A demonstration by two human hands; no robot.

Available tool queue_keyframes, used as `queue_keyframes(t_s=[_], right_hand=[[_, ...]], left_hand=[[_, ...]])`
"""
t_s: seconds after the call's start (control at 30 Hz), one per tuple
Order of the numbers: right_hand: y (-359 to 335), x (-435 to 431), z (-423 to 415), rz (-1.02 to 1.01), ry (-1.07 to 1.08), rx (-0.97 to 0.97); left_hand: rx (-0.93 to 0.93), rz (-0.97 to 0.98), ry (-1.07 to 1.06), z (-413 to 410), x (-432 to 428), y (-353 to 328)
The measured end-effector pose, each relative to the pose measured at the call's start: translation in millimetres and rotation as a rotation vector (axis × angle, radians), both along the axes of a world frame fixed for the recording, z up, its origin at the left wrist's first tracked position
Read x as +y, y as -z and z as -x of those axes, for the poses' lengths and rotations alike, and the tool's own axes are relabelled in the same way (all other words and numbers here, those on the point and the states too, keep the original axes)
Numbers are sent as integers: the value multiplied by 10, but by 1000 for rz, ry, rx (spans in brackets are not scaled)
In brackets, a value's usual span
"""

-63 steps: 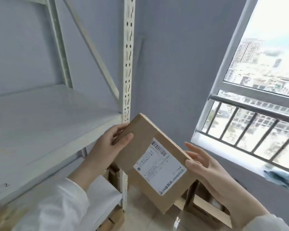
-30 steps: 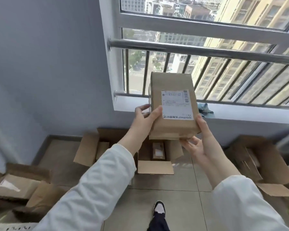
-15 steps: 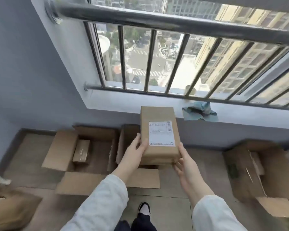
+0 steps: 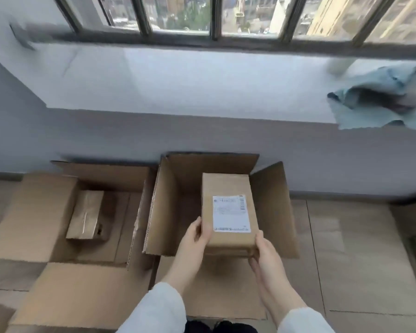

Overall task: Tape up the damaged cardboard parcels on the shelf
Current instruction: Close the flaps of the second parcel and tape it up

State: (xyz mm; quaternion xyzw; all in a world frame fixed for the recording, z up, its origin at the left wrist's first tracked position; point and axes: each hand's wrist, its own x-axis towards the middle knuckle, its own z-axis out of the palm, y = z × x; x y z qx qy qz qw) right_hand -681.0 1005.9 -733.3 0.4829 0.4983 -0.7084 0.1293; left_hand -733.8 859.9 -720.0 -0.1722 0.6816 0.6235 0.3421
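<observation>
Left hand [image 4: 195,239]: clamped on the near left edge of the parcel [image 4: 228,210], fingers curled round it.
Right hand [image 4: 264,253]: curled under the near right corner, thumb up the side.
Parcel: hung label-up over the mouth of the open carton [image 4: 163,207], far end unsupported; liable to nose down and drop on any slackening.
Open carton: stood on the floor [image 4: 346,260], side flaps up; likely to snag a corner going in.
Tape: none in sight; sealing judged not yet done.
Cloth [image 4: 380,97]: lay well apart on the window sill [image 4: 178,80].

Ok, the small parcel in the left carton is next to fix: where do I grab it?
Come from above through the open top of the left carton and grip the small parcel across its long sides. It lies flat on the bottom; its near end looks holed.
</observation>
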Motion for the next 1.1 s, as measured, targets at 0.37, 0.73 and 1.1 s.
queue_keyframes(t_s=[0.37, 0.73, 1.1], right_hand=[[1578, 13, 532, 50, 182, -118], [2024, -4, 792, 189, 619, -131], [2056, 21, 870, 190, 666, -154]], left_hand=[[-22, -14, 80, 382, 122, 1846], [-15, -34, 52, 586, 326, 2384], [-69, 17, 84, 641, 401, 2405]])
